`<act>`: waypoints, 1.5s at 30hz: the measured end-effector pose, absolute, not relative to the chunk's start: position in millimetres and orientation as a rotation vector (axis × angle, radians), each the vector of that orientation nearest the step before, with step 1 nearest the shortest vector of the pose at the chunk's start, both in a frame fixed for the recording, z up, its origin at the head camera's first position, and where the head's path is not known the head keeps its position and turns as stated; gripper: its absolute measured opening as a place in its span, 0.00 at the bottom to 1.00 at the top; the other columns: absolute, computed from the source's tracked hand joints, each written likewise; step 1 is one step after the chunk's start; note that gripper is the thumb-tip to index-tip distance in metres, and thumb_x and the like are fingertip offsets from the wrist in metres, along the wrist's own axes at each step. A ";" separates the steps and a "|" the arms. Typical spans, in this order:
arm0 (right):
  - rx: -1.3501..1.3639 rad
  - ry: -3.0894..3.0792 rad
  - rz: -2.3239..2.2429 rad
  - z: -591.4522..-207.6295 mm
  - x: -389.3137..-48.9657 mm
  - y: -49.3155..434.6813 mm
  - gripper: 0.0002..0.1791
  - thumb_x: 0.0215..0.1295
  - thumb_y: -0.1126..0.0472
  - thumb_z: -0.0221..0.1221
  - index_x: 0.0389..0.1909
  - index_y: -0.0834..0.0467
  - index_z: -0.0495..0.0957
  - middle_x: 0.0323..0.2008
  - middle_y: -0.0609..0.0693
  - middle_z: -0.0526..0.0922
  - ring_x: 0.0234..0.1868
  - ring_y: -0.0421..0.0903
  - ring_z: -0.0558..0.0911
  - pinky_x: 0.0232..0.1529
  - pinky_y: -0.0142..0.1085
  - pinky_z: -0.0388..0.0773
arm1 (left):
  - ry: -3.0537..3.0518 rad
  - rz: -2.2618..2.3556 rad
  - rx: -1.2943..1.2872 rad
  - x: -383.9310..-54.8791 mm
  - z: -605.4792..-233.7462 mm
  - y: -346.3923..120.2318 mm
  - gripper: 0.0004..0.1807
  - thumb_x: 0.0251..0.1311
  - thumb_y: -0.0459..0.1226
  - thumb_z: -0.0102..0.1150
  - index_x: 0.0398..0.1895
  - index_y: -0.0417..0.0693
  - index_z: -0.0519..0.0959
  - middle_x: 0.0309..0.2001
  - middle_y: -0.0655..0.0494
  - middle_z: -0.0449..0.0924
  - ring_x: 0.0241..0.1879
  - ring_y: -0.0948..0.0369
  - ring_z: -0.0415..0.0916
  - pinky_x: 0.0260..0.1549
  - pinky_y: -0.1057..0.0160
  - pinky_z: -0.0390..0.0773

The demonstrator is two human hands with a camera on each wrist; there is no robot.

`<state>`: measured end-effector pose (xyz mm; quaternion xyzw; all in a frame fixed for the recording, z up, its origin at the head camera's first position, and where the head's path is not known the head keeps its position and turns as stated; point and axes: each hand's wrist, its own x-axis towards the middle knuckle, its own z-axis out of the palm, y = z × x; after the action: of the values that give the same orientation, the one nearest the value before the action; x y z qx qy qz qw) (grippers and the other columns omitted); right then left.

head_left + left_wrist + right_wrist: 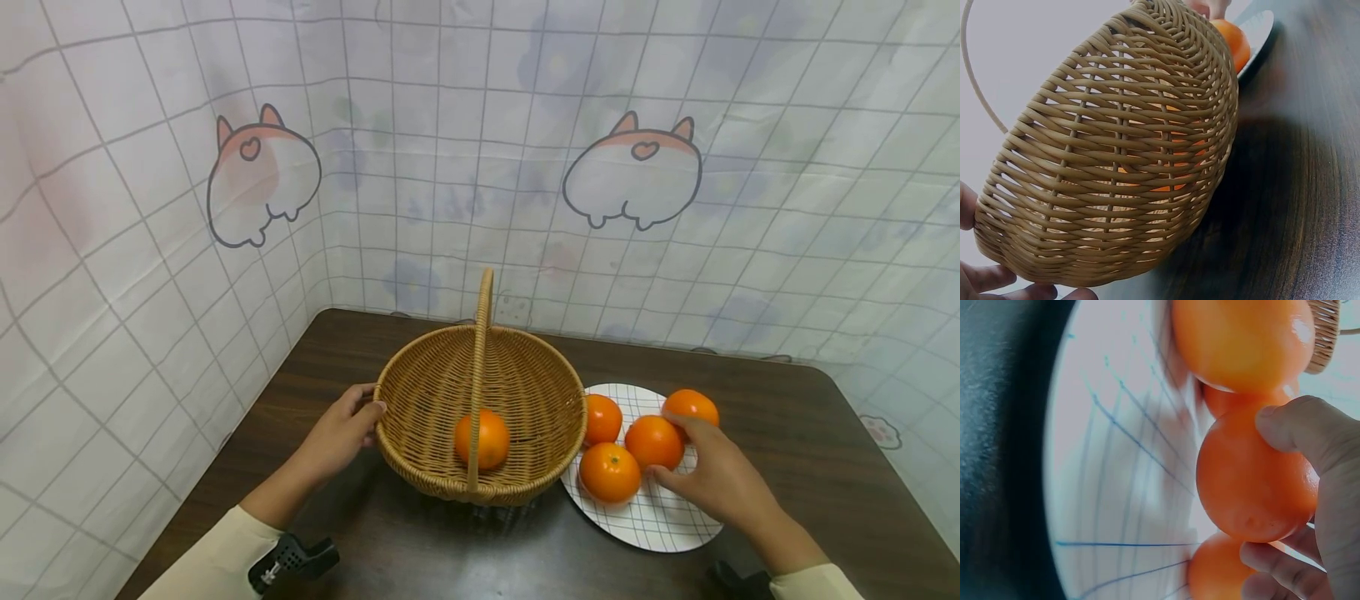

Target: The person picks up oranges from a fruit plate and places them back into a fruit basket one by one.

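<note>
A wicker basket (423,371) with a tall arched handle holds one orange (492,440). My left hand (341,437) grips its left rim, thumb on the inner side and fingers against the outer weave (1116,125). On a white plate (667,525) with a dark grid pattern lie several oranges. My right hand (723,479) pinches the middle orange (651,443), the thumb on one side and fingers on the other in the right wrist view. Close around it are a front orange (609,473), one beside the basket (602,419) and one at the back (693,406).
The dark wooden table (420,550) carries both basket and plate, the plate's left edge close to the basket. Behind and to the left hangs a white gridded cloth (450,167) with cartoon animals. A black wrist strap (281,562) sits on the left sleeve.
</note>
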<state>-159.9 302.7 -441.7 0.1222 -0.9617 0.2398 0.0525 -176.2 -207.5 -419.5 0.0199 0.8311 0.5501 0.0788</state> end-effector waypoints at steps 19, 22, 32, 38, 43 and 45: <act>0.369 -2.881 0.725 -412.0 -159.3 307.2 0.45 0.54 0.45 0.77 0.67 0.61 0.70 0.58 0.65 0.76 0.47 0.60 0.81 0.45 0.64 0.80 | 2.471 1.668 0.062 -178.0 -419.1 -207.2 0.30 0.79 0.45 0.46 0.75 0.38 0.60 0.66 0.36 0.71 0.54 0.48 0.80 0.50 0.50 0.83; 0.372 -2.886 0.712 -407.4 -159.7 306.8 0.46 0.54 0.45 0.77 0.68 0.62 0.69 0.59 0.65 0.75 0.48 0.61 0.80 0.45 0.65 0.80 | 2.466 1.670 0.061 -178.2 -418.1 -207.6 0.30 0.79 0.45 0.46 0.75 0.38 0.60 0.66 0.35 0.70 0.54 0.48 0.80 0.51 0.50 0.83; 0.448 -2.829 0.678 -394.8 -161.5 304.6 0.46 0.55 0.47 0.77 0.68 0.65 0.69 0.60 0.66 0.75 0.52 0.66 0.79 0.48 0.67 0.78 | 2.462 1.666 0.054 -178.6 -419.0 -208.3 0.30 0.79 0.45 0.46 0.76 0.38 0.60 0.67 0.35 0.69 0.55 0.47 0.79 0.51 0.48 0.82; 0.471 -2.810 0.696 -386.5 -163.9 300.2 0.44 0.55 0.49 0.77 0.68 0.64 0.70 0.60 0.66 0.75 0.49 0.63 0.80 0.45 0.63 0.82 | 2.466 1.663 0.053 -178.5 -419.6 -208.9 0.30 0.79 0.45 0.46 0.75 0.38 0.60 0.66 0.36 0.70 0.54 0.48 0.80 0.51 0.48 0.82; 0.479 -2.828 0.705 -378.6 -165.7 295.7 0.45 0.57 0.46 0.76 0.69 0.64 0.69 0.61 0.65 0.75 0.49 0.62 0.80 0.45 0.62 0.82 | 2.459 1.669 0.047 -178.0 -419.2 -208.9 0.30 0.79 0.45 0.46 0.75 0.38 0.60 0.66 0.35 0.70 0.54 0.47 0.80 0.51 0.48 0.82; 0.479 -2.835 0.706 -376.1 -165.9 294.0 0.45 0.57 0.45 0.75 0.70 0.63 0.68 0.61 0.65 0.75 0.49 0.62 0.80 0.46 0.62 0.81 | 2.457 1.672 0.046 -177.9 -419.3 -209.1 0.30 0.79 0.45 0.46 0.75 0.38 0.60 0.66 0.35 0.70 0.54 0.47 0.80 0.51 0.47 0.82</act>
<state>-165.9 294.0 -376.1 0.1612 -0.9536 0.2376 0.0905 -177.9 -209.1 -419.3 0.0153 0.8237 0.5605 0.0849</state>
